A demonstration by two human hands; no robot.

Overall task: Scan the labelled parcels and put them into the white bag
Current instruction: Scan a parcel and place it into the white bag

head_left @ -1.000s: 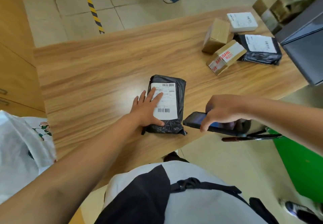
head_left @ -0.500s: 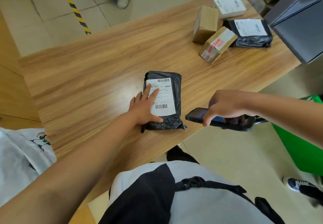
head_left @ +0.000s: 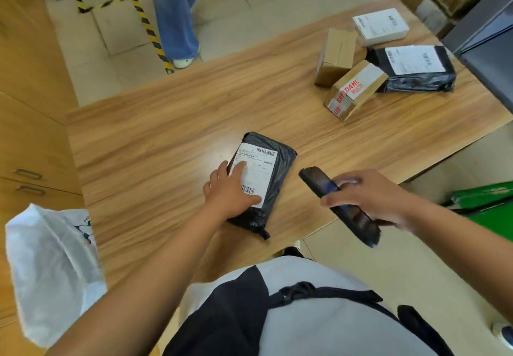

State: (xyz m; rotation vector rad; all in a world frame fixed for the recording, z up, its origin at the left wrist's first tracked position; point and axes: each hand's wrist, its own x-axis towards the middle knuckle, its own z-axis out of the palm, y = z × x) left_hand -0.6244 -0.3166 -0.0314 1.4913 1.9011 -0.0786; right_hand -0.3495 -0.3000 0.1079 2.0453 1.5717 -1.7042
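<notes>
Black plastic-wrapped parcel (head_left: 261, 180) sits on the wooden table (head_left: 166, 133), left hand (head_left: 230, 191) pressing it flat with fingers spread, probably so the right hand (head_left: 369, 197), wrapped round a dark handheld scanner (head_left: 338, 205), reads its label.

Black plastic-wrapped parcel (head_left: 273, 178) with white barcode label lying flat on table; crumpled white plastic bag (head_left: 52, 266) sitting at left

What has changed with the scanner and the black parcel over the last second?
The right hand has swung the scanner round, so its far end now points up toward the black parcel. Its grip on the scanner is unchanged. The left hand stays flat on the parcel's label.
</notes>
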